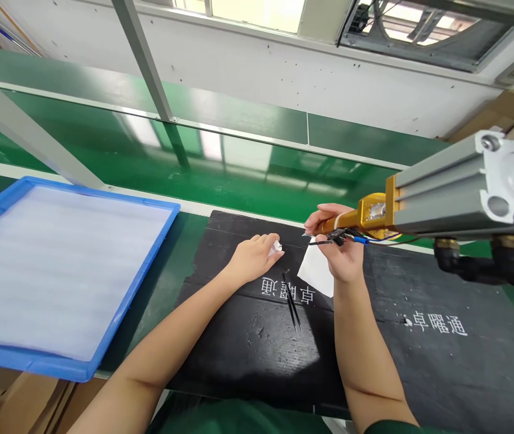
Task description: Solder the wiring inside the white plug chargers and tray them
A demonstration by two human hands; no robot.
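Near the middle of the black mat (257,355), my left hand (252,259) is closed with a small white part (276,247) pinched between thumb and fingers. My right hand (349,259) is wrapped around the gold barrel of a dispensing valve (347,222), whose thin tip points left toward the white part, apart from it. Its grey cylinder body (446,181) extends to the right, with wires running along the barrel. Below the tip lies a white sheet of paper (319,271), partly hidden by my right hand. Black tweezers (291,304) rest on the mat between my forearms.
At the left stands a blue-rimmed tray (137,280) lined with a white sheet. Black hose fittings (487,265) hang beneath the cylinder. A metal post (143,60) rises behind the green bench. Cardboard (492,114) leans at the back right.
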